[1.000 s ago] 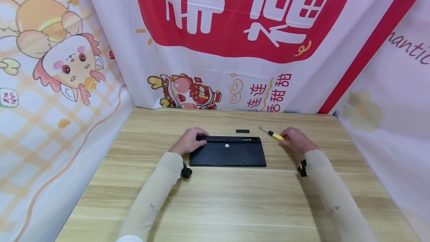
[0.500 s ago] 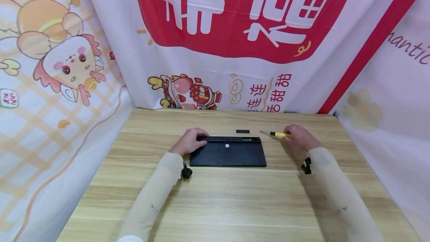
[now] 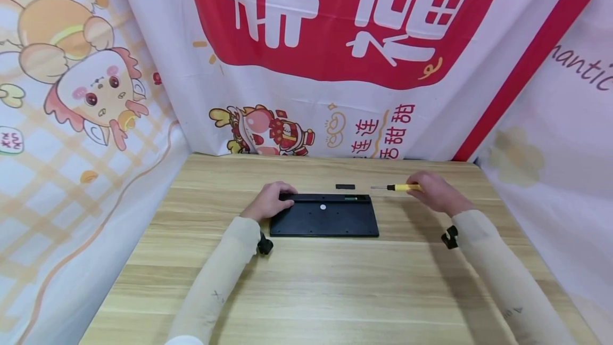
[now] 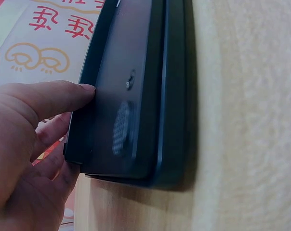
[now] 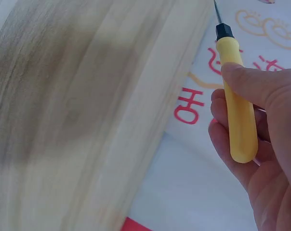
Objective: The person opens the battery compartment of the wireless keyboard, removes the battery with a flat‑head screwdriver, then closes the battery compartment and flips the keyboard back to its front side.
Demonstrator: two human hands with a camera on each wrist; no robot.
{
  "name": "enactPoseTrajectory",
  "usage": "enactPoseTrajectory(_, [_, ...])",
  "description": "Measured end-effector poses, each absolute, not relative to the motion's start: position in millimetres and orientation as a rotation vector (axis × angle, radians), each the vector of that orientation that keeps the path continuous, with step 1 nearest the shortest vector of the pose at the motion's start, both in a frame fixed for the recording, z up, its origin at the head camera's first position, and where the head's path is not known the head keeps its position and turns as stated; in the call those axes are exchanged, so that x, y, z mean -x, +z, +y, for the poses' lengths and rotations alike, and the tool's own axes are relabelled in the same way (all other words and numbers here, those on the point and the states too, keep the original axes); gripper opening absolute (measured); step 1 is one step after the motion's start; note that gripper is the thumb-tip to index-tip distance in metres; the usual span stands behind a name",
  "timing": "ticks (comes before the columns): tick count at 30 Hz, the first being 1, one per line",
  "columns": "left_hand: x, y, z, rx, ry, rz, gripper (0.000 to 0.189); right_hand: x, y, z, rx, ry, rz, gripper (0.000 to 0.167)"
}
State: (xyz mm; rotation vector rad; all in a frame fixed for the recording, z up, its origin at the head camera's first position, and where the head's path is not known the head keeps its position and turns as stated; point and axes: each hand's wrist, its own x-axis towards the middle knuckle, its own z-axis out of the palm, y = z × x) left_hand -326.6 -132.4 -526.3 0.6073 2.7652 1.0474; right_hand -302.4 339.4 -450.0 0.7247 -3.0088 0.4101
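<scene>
A black keyboard [image 3: 325, 220] lies underside up on the table, with screw holes and a round white sticker facing me. In its far right corner an uncovered compartment shows a green battery [image 3: 351, 197]. My left hand [image 3: 270, 202] grips the far left corner; in the left wrist view the thumb presses the underside near a rubber foot [image 4: 121, 127] and the fingers lie behind the edge. My right hand [image 3: 433, 190] holds a yellow-handled screwdriver [image 5: 239, 110] between thumb and fingers, raised off the table right of the keyboard, its shaft pointing left.
A small black battery cover [image 3: 345, 186] lies just behind the keyboard. The wooden table [image 3: 325, 292] ends at a printed cloth [image 3: 330, 68] hanging behind it, and cloths also hang at both sides. A black wrist strap piece [image 3: 450, 237] sits under the right cuff.
My right hand has lifted and moved to the right with the screwdriver, which has turned from a slant to nearly level. The left hand and keyboard stay in place.
</scene>
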Motion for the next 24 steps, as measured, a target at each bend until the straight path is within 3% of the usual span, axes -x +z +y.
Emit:
enactPoseTrajectory(9, [328.7, -528.3, -133.0, -0.609, 1.04, 2.768, 0.026, 292.8, -431.2, 321.7, -0.776, 0.365, -3.027, 0.019])
enactPoseTrajectory(24, [327.8, -528.3, -134.6, -0.61, 1.051, 2.759, 0.026, 298.5, -418.7, 291.7, -0.878, 0.219, -3.021, 0.021])
